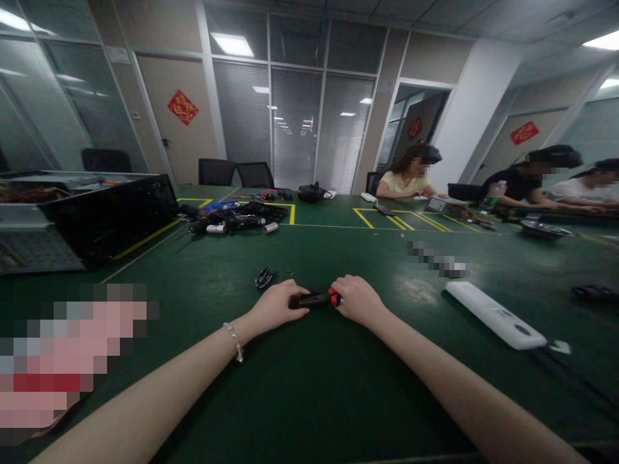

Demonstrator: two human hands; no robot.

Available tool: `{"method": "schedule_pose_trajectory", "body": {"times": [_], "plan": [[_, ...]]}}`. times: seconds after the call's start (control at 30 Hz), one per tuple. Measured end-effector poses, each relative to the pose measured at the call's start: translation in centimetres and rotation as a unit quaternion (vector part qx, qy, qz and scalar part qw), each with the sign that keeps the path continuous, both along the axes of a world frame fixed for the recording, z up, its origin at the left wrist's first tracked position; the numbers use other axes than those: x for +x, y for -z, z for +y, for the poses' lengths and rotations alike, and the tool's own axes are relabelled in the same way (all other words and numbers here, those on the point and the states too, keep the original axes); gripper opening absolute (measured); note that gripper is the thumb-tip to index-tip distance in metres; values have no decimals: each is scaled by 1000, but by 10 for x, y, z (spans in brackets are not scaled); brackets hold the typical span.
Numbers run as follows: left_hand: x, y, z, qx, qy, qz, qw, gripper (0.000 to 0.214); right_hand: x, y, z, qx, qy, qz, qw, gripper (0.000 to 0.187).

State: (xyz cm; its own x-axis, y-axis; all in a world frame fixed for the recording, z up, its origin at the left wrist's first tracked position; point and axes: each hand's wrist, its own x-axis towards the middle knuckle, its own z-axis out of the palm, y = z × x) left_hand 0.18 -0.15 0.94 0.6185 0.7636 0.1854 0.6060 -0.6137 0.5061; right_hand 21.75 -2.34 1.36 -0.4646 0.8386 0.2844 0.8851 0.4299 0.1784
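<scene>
Just above the green table [309, 386], a dark, elongated tool-like object [310, 300] is held level between my two hands. Its exact kind is not clear. My left hand [275, 303] is closed around its left end, thumb below and fingers on top. At the opposite end is a red-and-black piece [333, 296], pinched by the closed fingers of my right hand [358, 299]; a small bluish-white bit shows beside it. Beyond my left hand lie a small black part [264, 278] and a few thin, dark slivers [290, 273].
An open computer case [111, 219] stands at left, near a pile of tools and cables [236, 218]. To the right lies a white power strip [493, 316] with a black cord. Several people [411, 174] sit across the table. A blurred pink item [53, 361] is at lower left.
</scene>
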Motion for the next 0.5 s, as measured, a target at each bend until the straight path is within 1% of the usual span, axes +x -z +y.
{"method": "schedule_pose_trajectory", "body": {"times": [0.1,0.27,0.37,0.5], "plan": [[0,0,0,0,-6,4,1000,34,0,-1,0,11,-3,-14,1000,12],[0,-1,0,-4,-6,6,1000,35,0,-4,0,23,-5,-39,999,16],[0,-2,0,-2,-6,3,1000,35,0,-4,0,22,-4,-33,999,16],[0,0,0,-2,-6,5,1000,35,0,-3,-2,3,3,-5,1000,15]]}}
